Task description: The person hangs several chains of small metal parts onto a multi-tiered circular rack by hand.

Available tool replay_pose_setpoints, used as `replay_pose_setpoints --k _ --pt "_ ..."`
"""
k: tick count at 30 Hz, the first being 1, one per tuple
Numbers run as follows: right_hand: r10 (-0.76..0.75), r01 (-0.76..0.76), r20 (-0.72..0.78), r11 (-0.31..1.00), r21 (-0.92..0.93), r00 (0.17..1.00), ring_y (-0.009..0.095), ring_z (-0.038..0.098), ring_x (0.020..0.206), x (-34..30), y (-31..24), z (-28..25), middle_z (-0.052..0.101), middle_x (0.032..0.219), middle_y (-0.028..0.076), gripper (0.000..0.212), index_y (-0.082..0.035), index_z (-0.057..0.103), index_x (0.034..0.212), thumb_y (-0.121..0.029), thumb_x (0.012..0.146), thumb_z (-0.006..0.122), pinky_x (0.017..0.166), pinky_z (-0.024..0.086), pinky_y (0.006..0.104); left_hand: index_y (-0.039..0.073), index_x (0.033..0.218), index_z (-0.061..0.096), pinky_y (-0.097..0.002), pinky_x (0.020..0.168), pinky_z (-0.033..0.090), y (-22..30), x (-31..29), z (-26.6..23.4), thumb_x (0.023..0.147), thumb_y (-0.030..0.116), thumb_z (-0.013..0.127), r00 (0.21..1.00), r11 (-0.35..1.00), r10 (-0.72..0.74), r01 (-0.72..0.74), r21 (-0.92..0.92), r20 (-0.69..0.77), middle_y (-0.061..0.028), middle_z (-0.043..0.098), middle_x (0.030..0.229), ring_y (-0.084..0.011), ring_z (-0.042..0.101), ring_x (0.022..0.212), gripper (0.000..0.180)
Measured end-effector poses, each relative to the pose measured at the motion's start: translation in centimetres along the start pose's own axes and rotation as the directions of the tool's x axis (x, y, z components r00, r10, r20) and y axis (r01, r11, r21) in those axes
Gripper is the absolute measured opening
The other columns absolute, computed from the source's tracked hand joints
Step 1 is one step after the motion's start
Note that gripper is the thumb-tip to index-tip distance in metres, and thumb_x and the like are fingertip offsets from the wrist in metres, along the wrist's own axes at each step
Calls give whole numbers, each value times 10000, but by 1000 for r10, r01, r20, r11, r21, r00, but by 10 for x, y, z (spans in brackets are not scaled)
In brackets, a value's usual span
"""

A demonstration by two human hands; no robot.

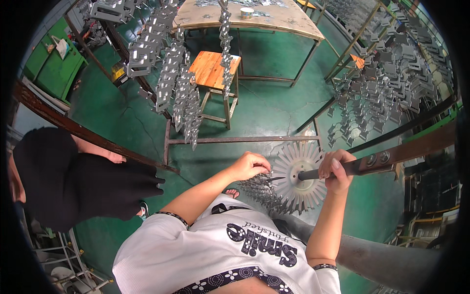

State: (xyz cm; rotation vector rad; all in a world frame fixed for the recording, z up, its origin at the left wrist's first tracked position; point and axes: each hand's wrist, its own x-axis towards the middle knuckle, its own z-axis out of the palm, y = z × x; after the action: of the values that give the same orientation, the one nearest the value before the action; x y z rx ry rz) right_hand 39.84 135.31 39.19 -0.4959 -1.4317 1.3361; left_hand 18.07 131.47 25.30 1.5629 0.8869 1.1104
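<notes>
My left hand (250, 165) is closed, its fingertips pinched at the top of a dense strand of small grey metal parts (262, 192). This strand hangs just left of a round metal disc with radial slots (289, 162). A dark rod (309, 174) runs from the disc's hub toward the right. My right hand (338, 170) wraps its fingers round that rod, close to where it meets a brown bolted bar (411, 153). What exactly lies between my left fingertips is partly hidden by the fingers.
Strands of stamped metal plates (171, 81) hang ahead, with more on a rack (387, 83) at the right. Beyond are a wooden stool (214, 68) and a worktable (289, 22). A person in black (83, 181) is at the left. A grey pipe (387, 255) lies lower right.
</notes>
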Motion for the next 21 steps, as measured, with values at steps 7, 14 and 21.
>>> replay_pose_setpoints --k 7,14,21 --pt "-13 13 -11 1000 -4 1000 109 333 348 6 3 4 379 427 52 276 -47 355 551 -163 718 542 312 339 225 -11 760 612 -263 591 455 1 2 -6 665 4 602 1000 993 24 -24 119 0 -106 600 711 -187 594 666 97" --pt "-17 15 -82 1000 -20 996 112 329 333 1 -5 0 361 434 56 340 -43 343 518 -221 700 569 311 329 227 -3 781 616 -276 647 467 85 55 -64 677 5 596 968 924 198 -131 360 -154 -98 617 752 -169 592 709 106" --pt "-70 64 -95 996 -66 993 114 349 394 8 4 5 332 500 42 373 -36 335 493 -232 707 568 317 329 220 -8 727 614 -206 493 395 287 167 -166 707 56 587 -15 601 754 -386 700 -656 -48 589 592 -73 519 524 72"
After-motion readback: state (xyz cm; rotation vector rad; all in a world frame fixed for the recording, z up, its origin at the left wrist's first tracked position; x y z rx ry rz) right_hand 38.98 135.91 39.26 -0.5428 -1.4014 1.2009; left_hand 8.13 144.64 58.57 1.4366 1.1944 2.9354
